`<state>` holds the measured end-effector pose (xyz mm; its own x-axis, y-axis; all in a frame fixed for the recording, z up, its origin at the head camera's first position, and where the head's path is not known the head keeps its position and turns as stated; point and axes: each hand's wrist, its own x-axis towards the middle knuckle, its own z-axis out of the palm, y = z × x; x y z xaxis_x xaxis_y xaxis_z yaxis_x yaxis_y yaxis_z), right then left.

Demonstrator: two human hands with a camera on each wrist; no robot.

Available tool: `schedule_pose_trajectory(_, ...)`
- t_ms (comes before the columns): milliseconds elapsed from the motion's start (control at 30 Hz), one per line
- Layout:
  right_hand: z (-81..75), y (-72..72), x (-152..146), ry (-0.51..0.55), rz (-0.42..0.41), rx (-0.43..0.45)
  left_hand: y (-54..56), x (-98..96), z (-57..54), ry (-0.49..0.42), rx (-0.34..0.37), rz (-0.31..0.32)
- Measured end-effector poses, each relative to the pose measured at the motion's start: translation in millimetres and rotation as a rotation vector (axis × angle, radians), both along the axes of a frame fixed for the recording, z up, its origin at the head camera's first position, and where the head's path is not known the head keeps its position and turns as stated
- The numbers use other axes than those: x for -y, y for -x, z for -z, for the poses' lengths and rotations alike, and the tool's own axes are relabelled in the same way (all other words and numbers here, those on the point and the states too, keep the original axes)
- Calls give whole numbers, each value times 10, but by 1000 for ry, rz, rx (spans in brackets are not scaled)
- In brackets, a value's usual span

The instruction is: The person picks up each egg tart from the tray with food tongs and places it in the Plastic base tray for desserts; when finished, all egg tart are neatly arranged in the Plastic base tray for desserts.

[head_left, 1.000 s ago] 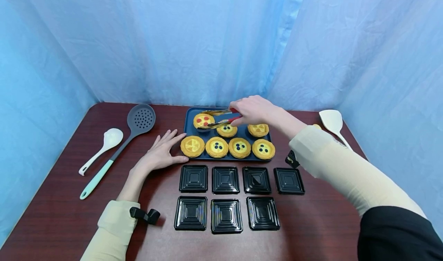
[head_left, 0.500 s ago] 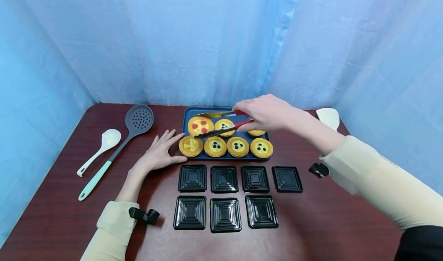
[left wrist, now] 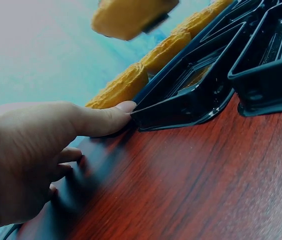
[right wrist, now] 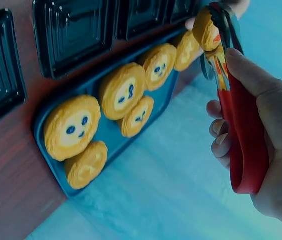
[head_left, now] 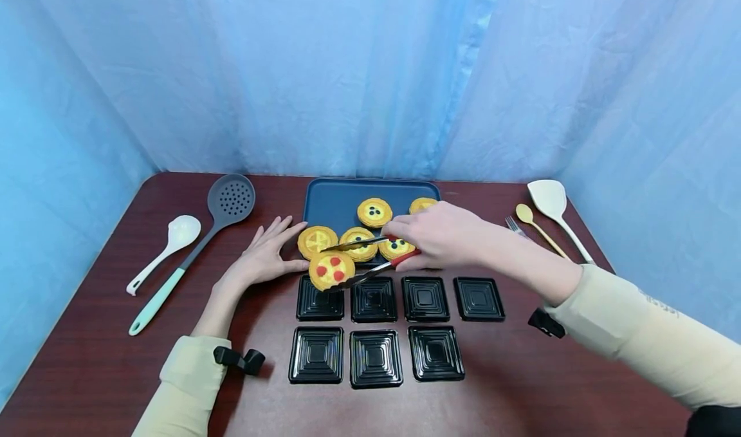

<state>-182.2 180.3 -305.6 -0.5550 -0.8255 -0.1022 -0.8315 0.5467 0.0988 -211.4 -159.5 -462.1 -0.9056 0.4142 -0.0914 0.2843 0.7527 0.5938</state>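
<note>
Rt hand [head_left: 442,237], just right of center frame, has its thumb n fingers curled round the grips of some red-handled tongs w/ metal arms [right wrist: 245,145], and the tongs pinch a round golden-crusted tart w/ red spots [head_left: 332,270]. That tart's up in the air approx mid-frame, overlapping the near left edge of a dark blue rectangular tray [head_left: 332,199] and the upper-left one of the square ridged black containers [head_left: 320,308] from the head cam. L hand [head_left: 266,257], left of center, has nothing gripped afaict: fingers spread n fairly straight, thumb tip by the tray's near left corner. The rt wrist cam shows 6 other round golden tarts [head_left: 374,212] on the tray, 4 in the near row n 2 behind. Containers sit below the tray in frame, 4 up top + 3 under. Far left there's a white ladle [head_left: 183,231] n a grey perforated skimmer w/ mint handle [head_left: 231,199]; upper rt has a white spatula [head_left: 547,197], a small yellow spoon [head_left: 524,213] n a partly hidden fork [head_left: 512,224]. All on a dark reddish-brown wood-grain table [head_left: 480,385], pale blue curtain [head_left: 318,70] behind.
</note>
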Motion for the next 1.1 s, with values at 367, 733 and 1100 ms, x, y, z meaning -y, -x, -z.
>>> schedule_pose_trajectory(367, 184, -51, 134, -38, -51, 15, 0, 22, -15, 14, 5, -3)
schedule_pose_trajectory(733, 240, -50, 218, -42, -26, 57, -15, 50, -14, 7, 16, 0)
schedule_pose_trajectory(1100, 270, -57, 244, -35, -21, 74, -14, 46, -11, 14, 15, -4)
